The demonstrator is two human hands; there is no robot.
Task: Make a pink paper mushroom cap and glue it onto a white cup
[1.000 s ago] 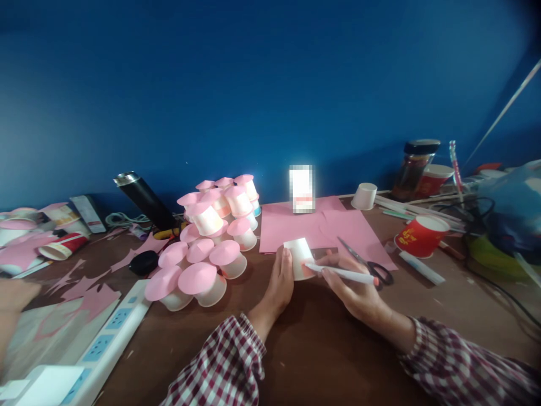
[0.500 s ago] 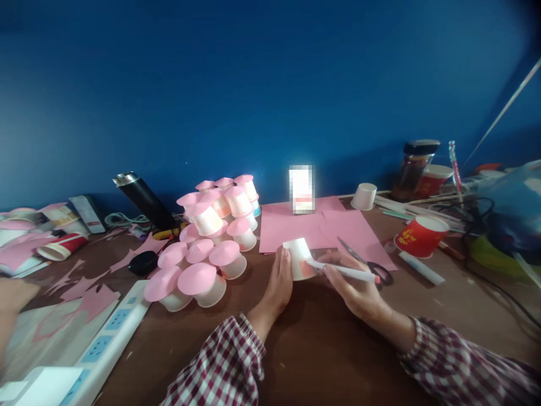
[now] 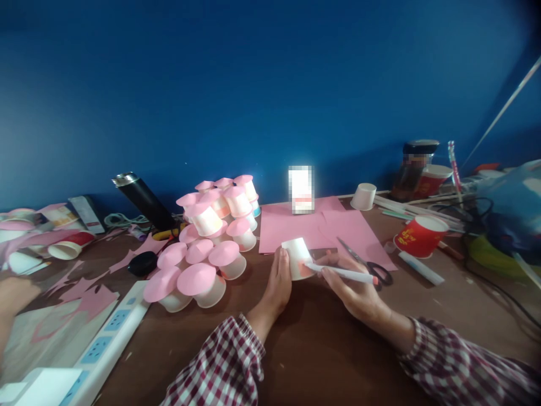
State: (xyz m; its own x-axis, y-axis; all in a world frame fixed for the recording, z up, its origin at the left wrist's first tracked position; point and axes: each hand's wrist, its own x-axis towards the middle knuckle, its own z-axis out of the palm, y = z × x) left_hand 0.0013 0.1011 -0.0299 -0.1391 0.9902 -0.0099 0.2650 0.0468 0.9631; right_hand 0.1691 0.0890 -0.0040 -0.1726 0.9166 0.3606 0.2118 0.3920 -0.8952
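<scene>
My left hand [image 3: 279,279] is closed around the left side of a white paper cup [image 3: 297,254], which is upside down and tilted. An orange patch shows on the cup's side. In my right hand [image 3: 355,287] is a white marker pen [image 3: 349,273] with an orange end, its tip at the orange patch. Behind the right hand lie scissors [image 3: 353,252] with dark handles, partly over pink paper sheets [image 3: 291,225]. Left of my hands stand several upturned cups with pink cone tops [image 3: 203,279], some of them stacked.
A power strip [image 3: 120,318] and pink scraps [image 3: 95,301] lie left, near another person's hand [image 3: 17,296]. A black flask [image 3: 146,200] leans behind. To the right are a red cup [image 3: 422,235], a white tube [image 3: 421,268], a white cup [image 3: 364,197] and a dark jar [image 3: 416,169].
My hands, the cup and the marker stay nearly in place, with the marker tip still at the orange patch. At the far left, a red cup and pink paper have shifted slightly.
</scene>
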